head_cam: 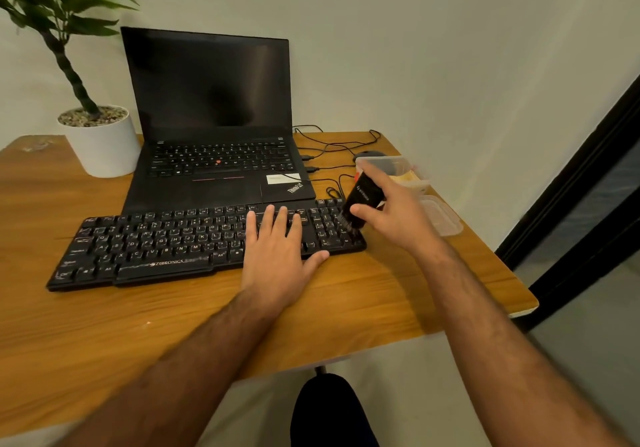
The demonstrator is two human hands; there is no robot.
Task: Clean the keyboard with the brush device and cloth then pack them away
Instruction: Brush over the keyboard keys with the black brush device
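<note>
A wooden table [346, 301] is set against a plain pale wall, with a dark-framed glass panel seen at the right. A black keyboard [156, 246] is laid along the table's middle, just in front of an open black laptop [211, 114] whose screen is dark. The left hand [277, 252] is laid flat on the keyboard's right-centre keys, fingers straight and slightly spread, thumb resting on the front edge; nothing is held by it. A black brush device [360, 201] is gripped by the right hand [394, 211], thumb and fingers wrapped round its body; it is tilted, with the bristle end lowered onto the keyboard's right end over the number pad. A red part is glimpsed at the device's upper end, mostly hidden by the fingers. A clear plastic container [412, 176] is placed just behind the right hand, with something yellowish inside, possibly the cloth; that cannot be told. A clear lid [446, 218] is laid beside it near the table's right edge. A black mouse [370, 154] and cables [329, 145] are seen behind the container. A potted plant [100, 142] in a white pot is stood at the left rear of the table.
</note>
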